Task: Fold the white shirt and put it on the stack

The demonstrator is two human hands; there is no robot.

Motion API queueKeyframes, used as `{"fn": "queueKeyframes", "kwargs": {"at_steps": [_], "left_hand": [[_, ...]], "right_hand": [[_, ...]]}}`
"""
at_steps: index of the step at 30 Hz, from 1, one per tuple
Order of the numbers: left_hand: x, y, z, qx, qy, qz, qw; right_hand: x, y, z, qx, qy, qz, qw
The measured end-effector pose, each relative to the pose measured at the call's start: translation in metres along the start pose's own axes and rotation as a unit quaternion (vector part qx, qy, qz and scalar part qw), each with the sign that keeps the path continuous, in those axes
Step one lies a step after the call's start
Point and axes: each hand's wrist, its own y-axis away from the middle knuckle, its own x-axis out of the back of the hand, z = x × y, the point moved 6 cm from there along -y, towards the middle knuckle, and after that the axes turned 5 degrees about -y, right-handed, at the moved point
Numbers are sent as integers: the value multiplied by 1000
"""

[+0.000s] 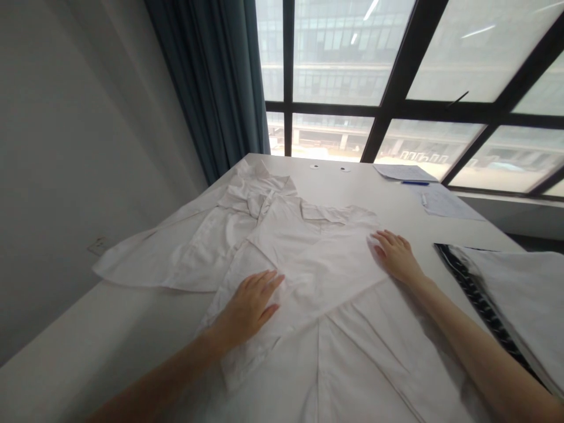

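A white shirt (317, 258) lies spread on the white table, its neckline toward the window and its lower part running off the bottom of the view. My left hand (249, 302) rests on the shirt's left side, fingers stretched out, thumb apart. On the right edge near the shoulder lies my right hand (396, 254), also with extended fingers. Neither hand grips the cloth. Beyond my left hand a second piece of white cloth (198, 247), perhaps another garment, lies crumpled, partly overlapped by the shirt.
At right lies a folded white cloth (520, 282) with a black patterned edge. Papers (405, 172) and a blue pen (415, 183) lie at the table's far right. Two small white pieces (345, 169) sit near the back edge. A blue curtain (215, 76) hangs beside the window; a wall stands left.
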Motion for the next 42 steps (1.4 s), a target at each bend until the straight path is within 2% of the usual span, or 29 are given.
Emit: {"fn": "queueKeyframes", "kwargs": {"at_steps": [3, 6, 9, 12, 16, 22, 30, 36, 42], "left_hand": [[7, 13, -24, 85, -17, 36, 996], [14, 22, -39, 142, -48, 21, 988], [19, 27, -43, 175, -82, -21, 981], [20, 30, -43, 199, -113, -63, 971], [15, 30, -43, 201, -117, -101, 967], [13, 32, -48, 203, -60, -96, 973], [17, 34, -50, 179, -25, -98, 979], [19, 29, -53, 194, -11, -134, 972], [19, 28, -55, 200, 5, -152, 968]], "right_hand": [[10, 24, -30, 86, -83, -50, 992], [19, 50, -48, 157, -132, -105, 973], [24, 66, -43, 164, -128, -108, 972], [25, 71, -25, 143, -116, -86, 979], [28, 72, -10, 126, -100, -56, 985], [31, 75, -7, 163, -89, -65, 980], [37, 73, 4, 124, -26, -35, 991], [36, 68, 1, 150, 12, -40, 988], [40, 64, 2, 176, 40, -2, 984]]}}
